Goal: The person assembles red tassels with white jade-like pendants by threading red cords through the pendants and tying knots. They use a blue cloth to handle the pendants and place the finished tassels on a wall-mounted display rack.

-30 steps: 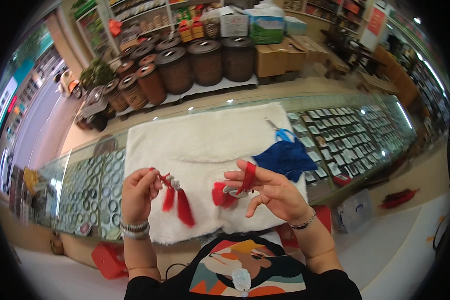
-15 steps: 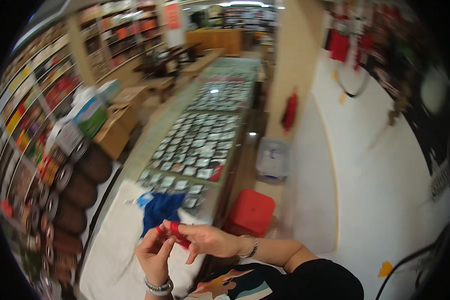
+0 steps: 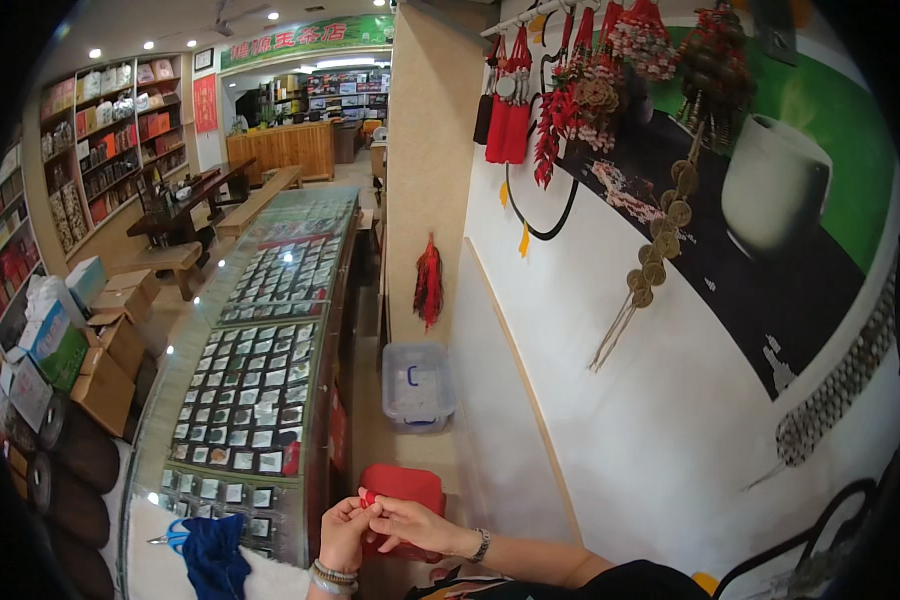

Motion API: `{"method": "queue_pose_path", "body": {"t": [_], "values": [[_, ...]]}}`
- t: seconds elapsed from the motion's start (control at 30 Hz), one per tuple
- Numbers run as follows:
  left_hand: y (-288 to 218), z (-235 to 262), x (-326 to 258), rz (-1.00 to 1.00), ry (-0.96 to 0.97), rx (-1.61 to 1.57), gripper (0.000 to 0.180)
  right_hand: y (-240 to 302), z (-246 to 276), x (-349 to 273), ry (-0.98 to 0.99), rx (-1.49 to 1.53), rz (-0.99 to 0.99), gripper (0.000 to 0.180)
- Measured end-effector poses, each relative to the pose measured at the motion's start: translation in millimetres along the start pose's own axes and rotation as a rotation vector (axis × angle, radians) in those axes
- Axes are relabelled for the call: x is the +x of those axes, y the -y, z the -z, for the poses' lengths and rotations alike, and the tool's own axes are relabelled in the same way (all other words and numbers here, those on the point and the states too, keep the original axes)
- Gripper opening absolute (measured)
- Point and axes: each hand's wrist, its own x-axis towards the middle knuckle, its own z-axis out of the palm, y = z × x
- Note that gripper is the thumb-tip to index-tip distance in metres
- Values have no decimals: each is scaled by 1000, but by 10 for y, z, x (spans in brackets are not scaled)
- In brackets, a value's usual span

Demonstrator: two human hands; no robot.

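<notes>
In the head view, the camera is now turned toward hanging red tassels (image 3: pixel 510 132), with the red cord (image 3: pixel 370 497) seemingly worked in mid-air above the red stool (image 3: pixel 407 487), pinched by the left hand (image 3: pixel 343 530); any grip by the loosely curled right hand (image 3: pixel 417 527) cannot be told. A second earlier, the hands are held apart over the white cloth (image 3: pixel 275 577).

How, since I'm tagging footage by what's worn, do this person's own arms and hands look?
The left hand is ungloved, with stacked pale bracelets at its wrist. The right hand, also ungloved, has a dark bracelet with silvery parts. A black sleeve leaves the right forearm bare.
</notes>
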Motion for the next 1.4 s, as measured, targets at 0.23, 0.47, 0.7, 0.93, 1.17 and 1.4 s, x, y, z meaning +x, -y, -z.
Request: {"method": "queue_pose_path", "body": {"t": [0.23,0.47,0.7,0.93,1.17,1.4], "values": [[655,-117,492,371,81,151,14,-213,896,-145,-158,-350,-238,30],[1081,-404,690,543,157,-1,18,-338,1028,-427,-615,-628,-102,42],[908,-579,1153,601,278,-1,16,-155,1202,-433,-830,-641,-59,36],[454,-563,2002,553,328,-23,16,16,1878,122,-832,-299,209,23],[-433,-690,3078,412,647,-43,19,465,2547,1099,-461,-395,330,68],[-1508,-1249,3888,193,1027,305,31,1107,2939,1845,-626,-630,494,54]]}}
